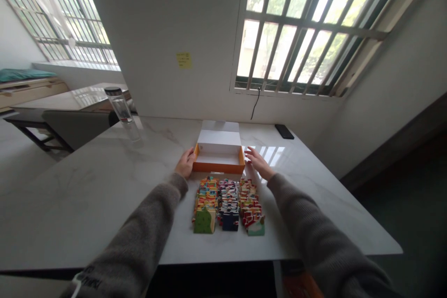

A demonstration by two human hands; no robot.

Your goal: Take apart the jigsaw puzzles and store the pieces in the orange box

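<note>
An orange box (pixel 218 167) with a white inside stands on the table, its white lid (pixel 219 137) folded back toward the wall. My left hand (pixel 185 163) is at the box's left side, its fingers closed on that wall. Just off the right side is my right hand (pixel 259 162), fingers spread, with nothing in it. In front of the box, between my forearms, puzzle pieces stand in three packed rows: a left row with a green front piece (pixel 204 220), a middle row with a dark blue one (pixel 230 221) and a right row with a pale green one (pixel 256 227).
A clear bottle with a dark cap (pixel 119 106) stands at the table's far left. A black phone (pixel 284 132) lies at the back right. The marble-look table (pixel 139 205) meets a wall with a yellow note (pixel 184 60) and a barred window (pixel 296 28).
</note>
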